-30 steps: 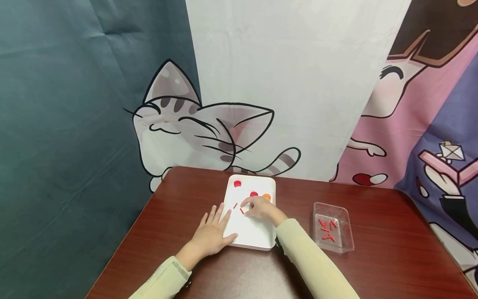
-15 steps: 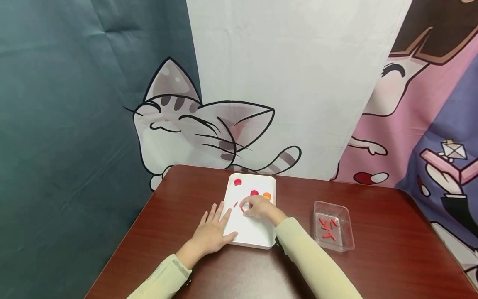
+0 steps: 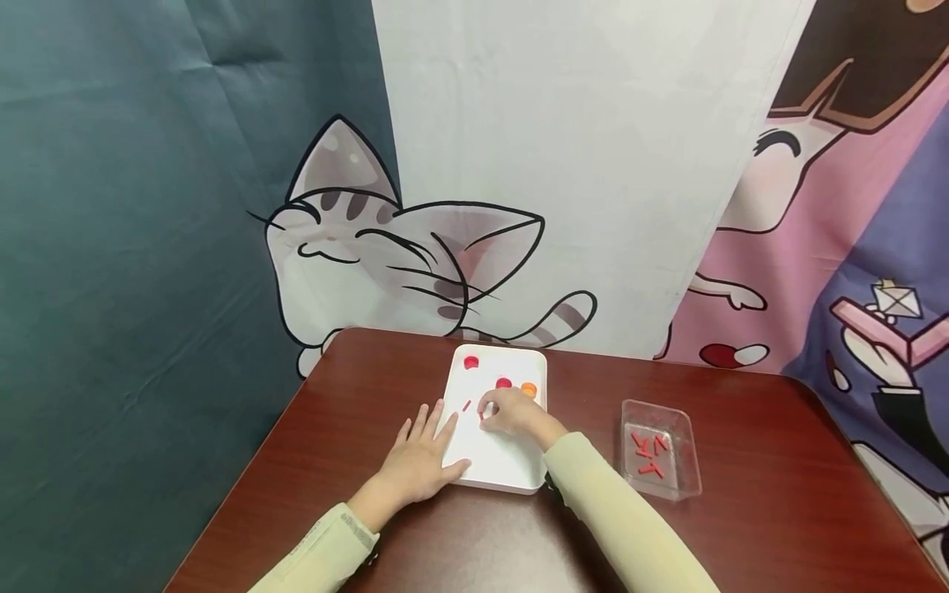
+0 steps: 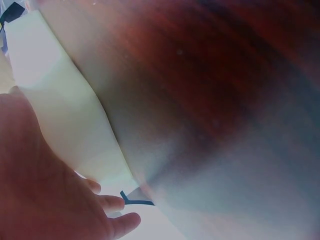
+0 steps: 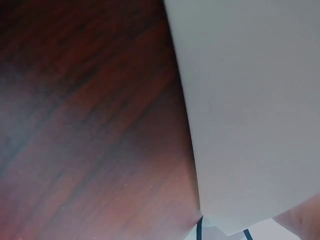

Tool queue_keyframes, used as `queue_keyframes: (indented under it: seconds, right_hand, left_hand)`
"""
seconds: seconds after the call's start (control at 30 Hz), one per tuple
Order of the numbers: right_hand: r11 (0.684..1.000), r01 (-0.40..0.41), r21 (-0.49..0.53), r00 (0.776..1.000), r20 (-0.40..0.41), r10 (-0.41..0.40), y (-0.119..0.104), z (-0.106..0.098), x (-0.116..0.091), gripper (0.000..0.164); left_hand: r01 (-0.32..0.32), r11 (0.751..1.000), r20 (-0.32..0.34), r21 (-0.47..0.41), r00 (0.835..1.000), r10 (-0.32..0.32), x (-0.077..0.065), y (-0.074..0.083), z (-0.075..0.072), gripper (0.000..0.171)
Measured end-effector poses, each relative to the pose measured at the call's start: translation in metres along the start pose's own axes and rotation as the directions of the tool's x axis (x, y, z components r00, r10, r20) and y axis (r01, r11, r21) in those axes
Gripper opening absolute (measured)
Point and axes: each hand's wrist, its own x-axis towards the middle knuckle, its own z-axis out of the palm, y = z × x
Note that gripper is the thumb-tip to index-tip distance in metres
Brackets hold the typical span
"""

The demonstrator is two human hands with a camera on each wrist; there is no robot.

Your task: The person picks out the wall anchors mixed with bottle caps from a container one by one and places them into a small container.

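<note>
A white tray (image 3: 489,469) lies on the table. My right hand (image 3: 515,412) is over its middle, with thumb and forefinger pinching a short red stick (image 3: 481,416). Another red stick (image 3: 466,406) lies slanted just to the left. My left hand (image 3: 418,463) rests with fingers spread along the tray's left edge; the left wrist view shows that hand (image 4: 55,175) beside the pale tray wall (image 4: 75,100). Toward the tray's far end are a red round cap (image 3: 470,362), a second red cap (image 3: 503,383) and an orange cap (image 3: 529,389), partly behind my right hand.
A clear plastic box (image 3: 689,457) with several red sticks (image 3: 649,470) stands right of the tray. The brown table (image 3: 786,486) ends at a cloth backdrop (image 3: 608,165) with cartoon figures.
The red stick between my right thumb and forefinger has turned from slanted to nearly lengthwise with the tray. My left hand has stayed in place.
</note>
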Motion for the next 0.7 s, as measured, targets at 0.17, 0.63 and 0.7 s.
queue_keyframes:
  seconds: [0.17,0.63,0.7]
  right_hand:
    - [1.000,0.009,-0.018,0.998,-0.054,-0.010,0.001,-0.003,-0.004,0.014]
    - [0.985,0.172,0.023,0.964,-0.208,-0.164,-0.005,-0.024,-0.035,0.014]
    - [0.984,0.171,0.048,0.965,-0.212,-0.157,-0.005,-0.027,-0.039,0.014]
  left_hand:
    - [0.005,1.000,0.007,0.003,1.000,-0.005,0.000,0.001,-0.002,0.082]
    - [0.008,1.000,0.012,-0.008,1.000,-0.008,-0.002,0.000,-0.001,0.084]
    - [0.005,1.000,0.009,-0.009,1.000,-0.005,-0.002,0.000,-0.001,0.084]
